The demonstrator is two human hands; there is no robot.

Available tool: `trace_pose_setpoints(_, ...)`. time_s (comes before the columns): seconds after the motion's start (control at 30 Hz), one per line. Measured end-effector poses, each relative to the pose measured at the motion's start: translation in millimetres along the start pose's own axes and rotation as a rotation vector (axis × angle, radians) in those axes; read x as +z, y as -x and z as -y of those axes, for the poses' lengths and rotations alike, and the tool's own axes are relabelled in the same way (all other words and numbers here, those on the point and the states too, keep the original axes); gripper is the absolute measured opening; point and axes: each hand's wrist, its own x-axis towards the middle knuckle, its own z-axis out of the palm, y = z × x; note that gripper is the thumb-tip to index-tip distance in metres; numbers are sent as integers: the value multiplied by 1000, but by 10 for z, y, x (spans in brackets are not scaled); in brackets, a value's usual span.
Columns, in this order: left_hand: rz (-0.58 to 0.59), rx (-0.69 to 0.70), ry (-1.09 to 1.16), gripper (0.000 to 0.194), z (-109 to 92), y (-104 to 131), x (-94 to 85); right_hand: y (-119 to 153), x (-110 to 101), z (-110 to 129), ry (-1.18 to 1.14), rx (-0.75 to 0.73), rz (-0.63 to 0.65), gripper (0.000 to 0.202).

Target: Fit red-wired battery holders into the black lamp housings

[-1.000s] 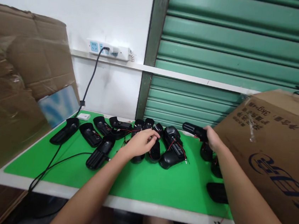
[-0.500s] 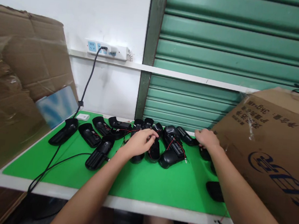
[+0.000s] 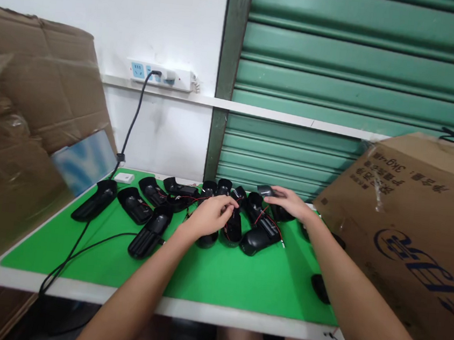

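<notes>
Several black plastic housings, some with thin red wires, lie on a green mat. My left hand is over the middle group, its fingers curled with thumb and forefinger close together; whether they hold anything is too small to tell. At the back right, my right hand grips a black housing between thumb and fingers, above a wired pair. On the left lie more housings, one with ribs and one at the far left.
Cardboard boxes stand at the left and right. A black cable runs from a wall power strip across the mat's left side. A small white block sits at the back left. Behind is a green shutter.
My right hand has moved left from the right end of the back row and now has a black housing in it. My left hand has hardly moved.
</notes>
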Motion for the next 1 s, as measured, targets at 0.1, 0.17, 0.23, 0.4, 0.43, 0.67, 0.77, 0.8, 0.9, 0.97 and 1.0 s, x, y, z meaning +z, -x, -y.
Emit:
trace_pose_setpoints(0.1,-12,5,21,31,-14,-1,-3,58,-93,17,-59,23,-77,60)
trace_pose_setpoints(0.17,-33,-5,74,30,-29,-11,-7,106,-124,101,-135,71,-61,64)
trace_pose_setpoints(0.23,-80,-60,190,32,-51,-24,-22,161,-109,251,-259,137,31,66)
trace_pose_setpoints(0.4,-175,-226,557,58,-115,-36,-108,295,207,669,-331,374,572,67)
trace_pose_setpoints(0.43,-171,-214,565,63,-120,-36,-119,311,304,717,-311,397,660,66)
trace_pose_setpoints(0.67,-257,-221,311,22,-13,-87,-58,317,698,624,-557,249,498,83)
trace_pose_setpoints(0.77,-323,-331,251,26,-7,-94,-56,309,729,498,-634,115,213,69)
trace_pose_setpoints(0.8,-290,-363,248,30,-24,-87,-62,311,742,462,-624,54,155,63)
trace_pose_setpoints(0.9,-57,-434,404,38,-105,-53,-83,336,779,390,-566,-99,115,55)
trace_pose_setpoints(0.97,135,-450,623,40,-150,-37,-89,365,791,371,-538,-156,163,50)
trace_pose_setpoints(1.0,218,-451,729,45,-163,-35,-87,380,795,369,-517,-173,192,48)
